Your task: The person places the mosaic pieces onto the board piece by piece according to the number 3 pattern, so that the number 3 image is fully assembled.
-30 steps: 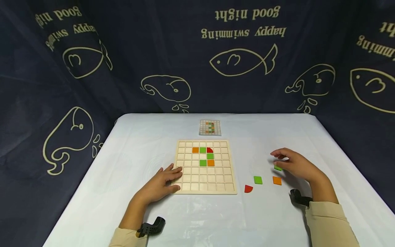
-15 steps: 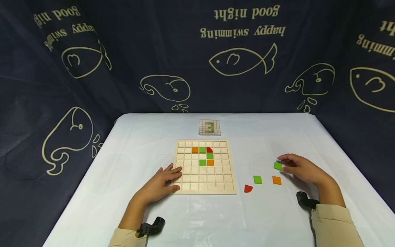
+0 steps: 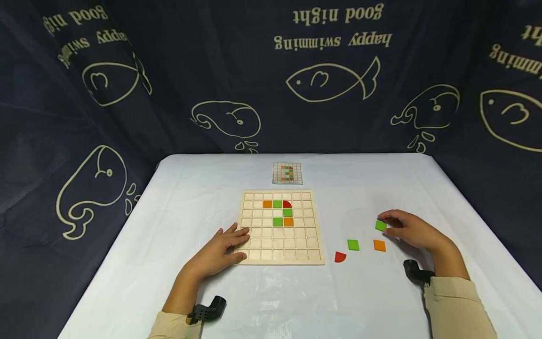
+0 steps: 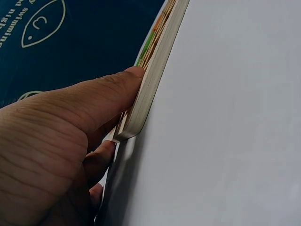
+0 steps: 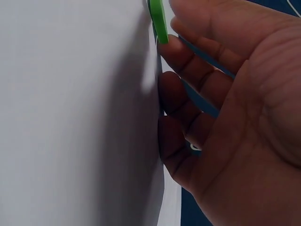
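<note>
In the head view my left hand (image 3: 222,250) rests on the left edge of a pale wooden grid board (image 3: 273,256), fingers spread. The left wrist view has that thumb lying over the board's edge (image 4: 150,96). At the right, my right hand (image 3: 417,230) pinches a green square tile (image 3: 380,225) between thumb and fingertips, low at the white table. The right wrist view puts this green tile (image 5: 159,21) right at the fingertips. On the board lie several tiles, among them an orange square (image 3: 267,204) and a red quarter-round (image 3: 287,204).
Between board and right hand lie a loose green square (image 3: 353,245), an orange square (image 3: 379,245) and a red quarter-round tile (image 3: 340,257). A small pattern card (image 3: 277,179) lies behind the board. A dark printed cloth (image 3: 178,70) hangs at the table's (image 3: 271,301) far edge.
The right hand drew back to the right from over the green tile, then its fingers closed in around the tile's edges. The left hand and board stay put.
</note>
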Demonstrator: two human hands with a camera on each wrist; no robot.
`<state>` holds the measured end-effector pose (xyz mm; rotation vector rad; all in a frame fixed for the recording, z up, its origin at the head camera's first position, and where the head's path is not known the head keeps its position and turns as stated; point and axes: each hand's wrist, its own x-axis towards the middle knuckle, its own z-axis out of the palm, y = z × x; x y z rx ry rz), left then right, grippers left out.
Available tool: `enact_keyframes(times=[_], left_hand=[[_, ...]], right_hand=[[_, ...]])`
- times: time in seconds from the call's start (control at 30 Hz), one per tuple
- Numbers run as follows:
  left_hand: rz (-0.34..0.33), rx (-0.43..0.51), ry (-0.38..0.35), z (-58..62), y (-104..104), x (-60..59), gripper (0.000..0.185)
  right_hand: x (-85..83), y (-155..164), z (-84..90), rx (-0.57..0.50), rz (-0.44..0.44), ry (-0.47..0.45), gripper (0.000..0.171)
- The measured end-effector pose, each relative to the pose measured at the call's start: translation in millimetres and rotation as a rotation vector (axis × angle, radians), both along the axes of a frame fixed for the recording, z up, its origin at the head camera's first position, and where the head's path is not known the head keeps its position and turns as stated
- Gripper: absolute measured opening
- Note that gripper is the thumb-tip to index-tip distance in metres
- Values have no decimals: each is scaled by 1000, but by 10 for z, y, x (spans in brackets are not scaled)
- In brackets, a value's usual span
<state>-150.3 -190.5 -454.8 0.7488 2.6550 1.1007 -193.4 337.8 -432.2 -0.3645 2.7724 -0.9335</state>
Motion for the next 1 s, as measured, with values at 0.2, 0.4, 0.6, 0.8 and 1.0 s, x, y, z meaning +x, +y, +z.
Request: enact_keyframes(times=[0.2,0.4,0.6,0.8,1.0], left_hand=[[7,3,1,-4,-14,-3,57],[7,10,-3,6,-21,1,56],[1,8,-7,20,-9,0,56],[-7,10,-7,13,-7,-6,56],[-2,6,-13,15,1,-2,56]], right_hand=[[-30,-2,-23,-6,4,-10,40],[-41,-13,-45,-11,18,-8,40],[-49,-24,-60,-18,23,-10,39],[-52,-25,-70,-2,24,0,37],[-44,-18,-78,8,17,-4,37]])
